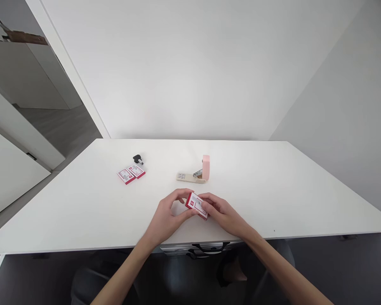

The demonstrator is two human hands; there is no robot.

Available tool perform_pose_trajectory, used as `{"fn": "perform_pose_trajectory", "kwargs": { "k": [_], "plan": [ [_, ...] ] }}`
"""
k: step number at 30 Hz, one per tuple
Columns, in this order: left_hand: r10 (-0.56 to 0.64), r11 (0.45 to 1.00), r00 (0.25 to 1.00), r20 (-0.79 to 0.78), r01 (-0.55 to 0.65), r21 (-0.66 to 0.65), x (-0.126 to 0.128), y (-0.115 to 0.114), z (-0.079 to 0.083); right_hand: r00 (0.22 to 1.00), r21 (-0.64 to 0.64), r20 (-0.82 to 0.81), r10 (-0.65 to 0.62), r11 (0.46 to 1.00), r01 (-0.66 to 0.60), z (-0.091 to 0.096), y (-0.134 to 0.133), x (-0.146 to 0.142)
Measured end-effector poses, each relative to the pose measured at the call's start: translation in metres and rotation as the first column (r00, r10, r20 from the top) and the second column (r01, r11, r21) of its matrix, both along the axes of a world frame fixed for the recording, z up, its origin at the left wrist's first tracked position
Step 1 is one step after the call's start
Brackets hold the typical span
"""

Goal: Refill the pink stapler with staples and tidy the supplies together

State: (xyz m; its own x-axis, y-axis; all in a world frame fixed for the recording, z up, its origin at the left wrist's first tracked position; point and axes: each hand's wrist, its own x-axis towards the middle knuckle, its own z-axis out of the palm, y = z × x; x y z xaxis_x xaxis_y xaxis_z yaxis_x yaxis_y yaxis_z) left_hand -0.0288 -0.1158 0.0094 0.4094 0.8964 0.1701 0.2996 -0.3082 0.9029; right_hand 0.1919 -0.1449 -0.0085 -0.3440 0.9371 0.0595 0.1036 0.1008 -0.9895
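Between my hands is a small red and white box of staples [195, 202], tilted a little above the table near its front edge. My left hand [170, 214] curves round the box's left end, thumb along the near side and fingers at the far side. My right hand [221, 212] grips the right end, its thumb lying on the printed top. Just beyond the box stands a stapler [192, 178] with a cream base, its pink top arm swung upright and the metal rail exposed. Whether the box's end flap is raised cannot be seen.
Two more red and white staple boxes [131, 173] lie side by side at the left. Behind them rests a black staple remover [137, 159]. The white table [292, 190] meets a wall at the back, and drawers with black handles [209, 248] sit below its front edge.
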Motion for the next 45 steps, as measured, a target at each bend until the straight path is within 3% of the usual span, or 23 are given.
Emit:
{"fn": "perform_pose_trajectory", "kwargs": {
  "k": [4,9,19,24,30,34,37,41,45],
  "plan": [
    [0.142,0.99,0.982,0.121,-0.139,-0.037,0.002,-0.004,-0.001,0.995,-0.012,-0.042,-0.088,0.996,0.087,-0.005,0.0,-0.004],
    [0.255,0.963,0.956,0.146,-0.238,-0.124,0.0,-0.01,-0.002,0.984,-0.02,-0.055,-0.17,0.985,0.169,-0.005,-0.001,-0.005],
    [0.197,0.978,0.955,0.222,-0.177,-0.107,0.001,-0.01,-0.004,0.994,-0.093,-0.029,-0.108,0.99,0.105,-0.004,0.002,0.003],
    [0.206,0.979,0.973,0.109,-0.203,-0.036,0.002,-0.011,0.0,0.993,-0.071,-0.104,-0.057,0.996,0.05,0.001,0.004,0.004],
    [0.171,0.985,0.985,-0.002,-0.171,-0.037,0.003,-0.01,-0.006,0.973,-0.063,-0.137,-0.188,0.981,0.181,0.0,0.004,-0.001],
    [0.175,0.984,0.983,-0.063,-0.176,-0.008,0.003,-0.008,-0.011,0.932,0.026,-0.042,-0.359,0.932,0.36,-0.006,0.0,-0.005],
    [0.154,0.988,0.98,-0.123,-0.153,0.023,0.004,-0.007,-0.014,0.894,0.165,-0.006,-0.448,0.881,0.443,-0.009,-0.004,-0.007],
    [0.106,0.993,0.978,-0.177,-0.095,0.074,0.005,-0.007,-0.019,0.869,0.339,-0.011,-0.495,0.816,0.469,-0.011,-0.006,-0.007],
    [0.105,0.986,0.976,-0.189,-0.078,0.149,0.005,-0.006,-0.023,0.867,0.362,-0.004,-0.498,0.808,0.465,-0.013,-0.005,-0.006]
  ]
}}
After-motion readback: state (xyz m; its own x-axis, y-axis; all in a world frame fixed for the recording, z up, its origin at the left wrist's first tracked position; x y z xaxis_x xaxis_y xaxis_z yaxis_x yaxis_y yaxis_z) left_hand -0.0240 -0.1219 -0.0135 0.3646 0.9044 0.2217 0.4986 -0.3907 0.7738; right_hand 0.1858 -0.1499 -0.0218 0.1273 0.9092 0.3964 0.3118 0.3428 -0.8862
